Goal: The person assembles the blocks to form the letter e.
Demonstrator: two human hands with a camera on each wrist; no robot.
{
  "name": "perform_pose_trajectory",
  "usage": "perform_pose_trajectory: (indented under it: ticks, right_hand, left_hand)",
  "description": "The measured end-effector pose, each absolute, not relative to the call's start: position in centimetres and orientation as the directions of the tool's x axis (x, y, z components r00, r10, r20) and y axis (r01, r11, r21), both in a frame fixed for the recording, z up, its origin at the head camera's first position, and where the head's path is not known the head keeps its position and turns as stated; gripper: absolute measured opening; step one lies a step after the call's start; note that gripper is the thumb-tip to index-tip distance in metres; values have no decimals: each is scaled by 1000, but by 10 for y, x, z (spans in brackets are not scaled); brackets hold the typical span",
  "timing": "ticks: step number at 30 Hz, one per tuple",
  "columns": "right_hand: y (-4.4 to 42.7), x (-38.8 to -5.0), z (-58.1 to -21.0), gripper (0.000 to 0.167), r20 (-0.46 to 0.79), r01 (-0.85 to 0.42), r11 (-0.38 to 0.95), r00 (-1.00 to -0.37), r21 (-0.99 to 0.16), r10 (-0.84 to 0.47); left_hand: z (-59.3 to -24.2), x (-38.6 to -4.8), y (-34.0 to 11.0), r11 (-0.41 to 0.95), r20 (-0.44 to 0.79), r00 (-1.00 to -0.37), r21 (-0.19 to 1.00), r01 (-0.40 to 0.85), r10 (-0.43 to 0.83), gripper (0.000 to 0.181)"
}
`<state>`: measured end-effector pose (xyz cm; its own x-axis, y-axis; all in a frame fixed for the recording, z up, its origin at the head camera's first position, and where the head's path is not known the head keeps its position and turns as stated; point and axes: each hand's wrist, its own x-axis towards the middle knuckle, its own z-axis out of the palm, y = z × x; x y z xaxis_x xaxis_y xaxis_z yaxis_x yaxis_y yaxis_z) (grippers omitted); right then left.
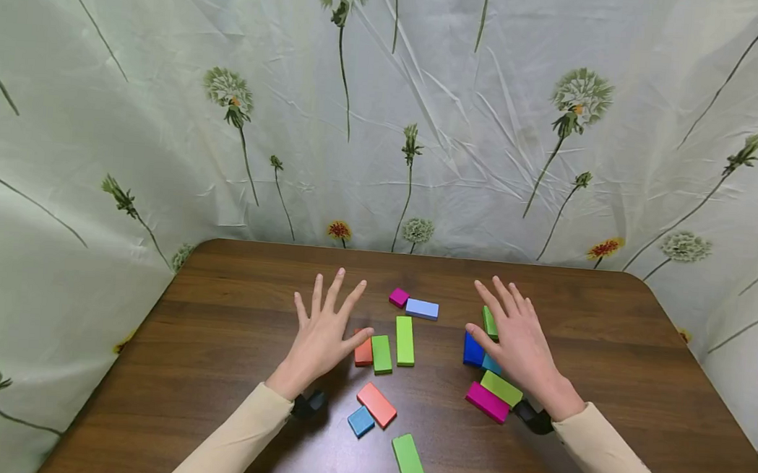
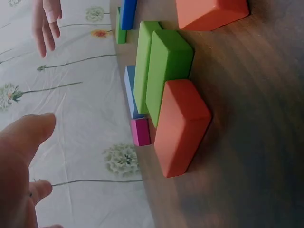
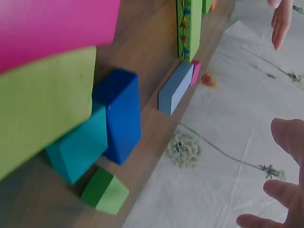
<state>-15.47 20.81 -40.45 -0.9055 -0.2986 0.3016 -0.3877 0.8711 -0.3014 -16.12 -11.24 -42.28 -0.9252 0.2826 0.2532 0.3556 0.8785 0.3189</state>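
In the head view my left hand (image 1: 322, 341) is held over the table's left half, fingers spread and holding nothing. Nearest its thumb lies an orange-red block (image 1: 362, 352), partly hidden, beside a green block (image 1: 381, 354) and a longer green block (image 1: 405, 341). My right hand (image 1: 522, 346) hovers with straight fingers above another group. That group has a dark blue block (image 1: 473, 349), a teal block (image 1: 491, 364), a partly covered green block (image 1: 490, 323), a yellow-green block (image 1: 501, 389) and a magenta block (image 1: 487, 402).
At the back lie a small magenta block (image 1: 398, 297) and a light blue block (image 1: 422, 309). Closer in are a coral block (image 1: 377, 404), a small blue block (image 1: 361, 422) and a green block (image 1: 409, 463). A flower-printed cloth (image 1: 464, 126) hangs behind the wooden table (image 1: 214, 371).
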Motion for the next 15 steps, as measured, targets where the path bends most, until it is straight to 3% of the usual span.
perform_pose_trajectory:
  ticks: [15]
  right_hand:
    - [178, -142, -419, 62, 351, -543, 771, -830, -333, -433]
  left_hand:
    - [-436, -160, -121, 795, 193, -838, 267, 545, 510, 67]
